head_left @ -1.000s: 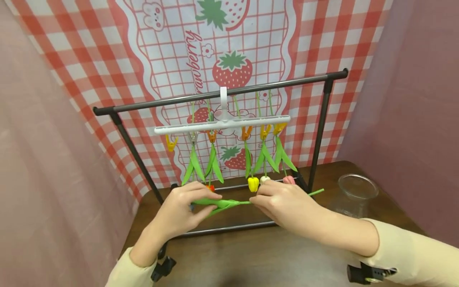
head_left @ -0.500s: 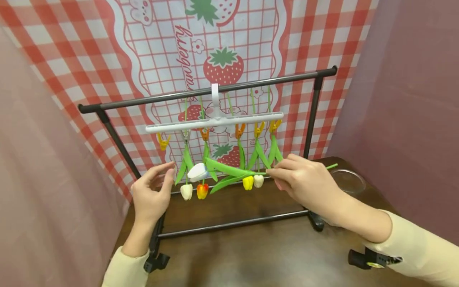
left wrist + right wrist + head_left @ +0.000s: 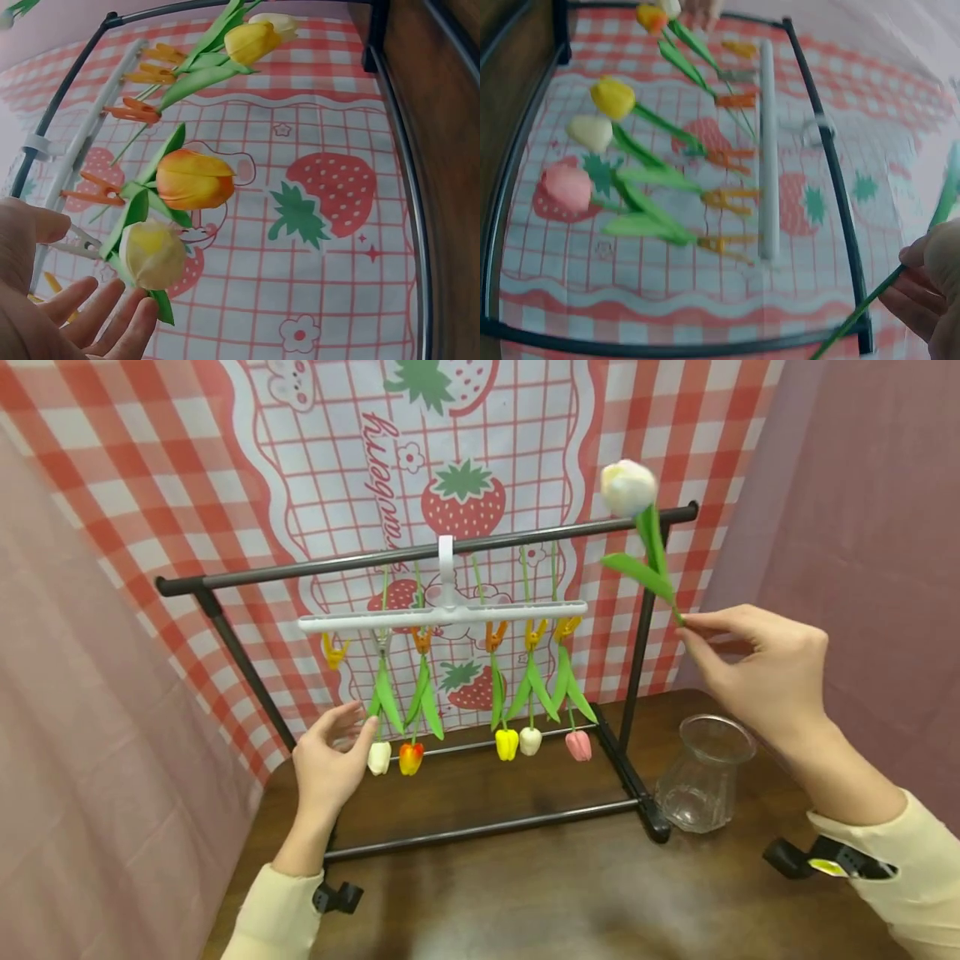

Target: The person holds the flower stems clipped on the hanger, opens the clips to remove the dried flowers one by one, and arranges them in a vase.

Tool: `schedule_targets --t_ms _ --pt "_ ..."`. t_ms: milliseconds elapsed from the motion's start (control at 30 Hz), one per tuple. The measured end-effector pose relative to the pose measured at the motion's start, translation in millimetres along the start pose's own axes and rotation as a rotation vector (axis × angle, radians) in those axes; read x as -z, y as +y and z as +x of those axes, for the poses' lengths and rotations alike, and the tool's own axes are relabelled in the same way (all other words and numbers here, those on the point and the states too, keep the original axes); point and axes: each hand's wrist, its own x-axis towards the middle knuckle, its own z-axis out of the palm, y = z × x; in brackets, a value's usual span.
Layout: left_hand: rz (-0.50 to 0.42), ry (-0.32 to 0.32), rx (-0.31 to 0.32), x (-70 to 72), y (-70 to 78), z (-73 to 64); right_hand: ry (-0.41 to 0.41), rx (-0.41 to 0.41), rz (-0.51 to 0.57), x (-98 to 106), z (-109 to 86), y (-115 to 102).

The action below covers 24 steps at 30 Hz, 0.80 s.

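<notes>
My right hand [image 3: 772, 672] pinches the stem of an artificial white tulip [image 3: 628, 489] between thumb and fingers. Bloom up, the flower stands at the height of the rack's top bar. My left hand [image 3: 326, 764] holds nothing; its fingers are loosely spread beside a hanging white tulip [image 3: 152, 253], and whether they touch it I cannot tell. Several tulips hang bloom down from clips on a white hanger [image 3: 450, 617], among them an orange-red tulip [image 3: 411, 759], a yellow tulip [image 3: 507, 745] and a pink tulip [image 3: 578, 746]. The leftmost yellow clip [image 3: 334, 652] grips no flower.
A dark metal rack [image 3: 300, 570] carries the hanger and stands on the brown wooden table [image 3: 525, 893]. At its right stands a clear glass vase [image 3: 697, 785]. Behind hangs a strawberry-print cloth [image 3: 463, 502].
My right hand has moved right and up with the white tulip, turning it from lying sideways to bloom up. My left hand has let go of that flower and moved left.
</notes>
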Motion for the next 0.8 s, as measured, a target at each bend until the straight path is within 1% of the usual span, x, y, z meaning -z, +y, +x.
schedule_targets --t_ms 67,133,200,267,333,567,700,800 --pt "0.011 0.016 -0.007 -2.3 -2.3 0.5 0.028 -0.086 0.043 2.5 0.0 11.0" --pt "0.018 0.049 -0.018 -4.6 -5.0 1.7 0.044 -0.163 0.059 4.3 -0.9 20.6" --pt "0.023 0.084 -0.028 -6.8 -7.9 3.5 0.05 -0.228 0.071 5.1 -2.7 29.4" --pt "0.027 0.105 -0.027 -9.3 -11.6 5.4 0.054 -0.278 0.074 5.1 -5.1 37.1" --pt "0.023 0.105 -0.013 -11.5 -14.6 7.3 0.054 -0.308 0.069 5.1 -8.2 44.8" --pt "-0.025 0.037 0.066 -17.0 -22.0 9.3 0.037 -0.407 0.056 5.9 -24.4 71.0" --pt "-0.041 0.013 0.082 -20.0 -24.5 10.5 0.004 -0.417 0.013 8.0 -39.5 83.6" --pt "-0.045 0.017 0.087 -20.9 -24.7 12.2 -0.02 -0.426 -0.015 8.0 -53.4 91.2"
